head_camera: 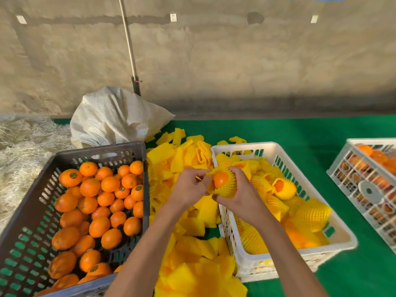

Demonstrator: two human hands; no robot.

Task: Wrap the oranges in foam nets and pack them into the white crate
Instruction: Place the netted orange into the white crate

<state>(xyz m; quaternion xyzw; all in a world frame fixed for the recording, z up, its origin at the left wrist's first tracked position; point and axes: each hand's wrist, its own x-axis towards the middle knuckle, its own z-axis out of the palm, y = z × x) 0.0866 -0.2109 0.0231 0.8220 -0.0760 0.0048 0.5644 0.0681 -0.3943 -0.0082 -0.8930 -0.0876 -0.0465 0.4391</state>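
Yellow foam everywhere in the head view, and right in the middle of it one orange (220,179) sits half-sleeved in a foam net (225,187), its bare skin showing through the open mouth of the mesh. The right hand (240,196) cups it from the far side and underneath, fingers curled round the netted fruit. The left hand (189,187) comes in from the other side, fingertips pinching the net's loose edge at the opening. All of this hangs just above the near-left rim of the white crate (222,211).

Inside that crate lie wrapped oranges (282,187), packed along its length, one of them showing orange at its open end. Between the two crates sprawls a heap of loose nets (192,273), running from the back of the green table (289,129) to the near edge. On the left, the dark crate (32,211) holds bare oranges (100,202), some with small stickers. Behind it slumps a white sack (113,116), with pale straw (23,144) to its left. Far right, a second white crate (364,189) is cut off by the frame.
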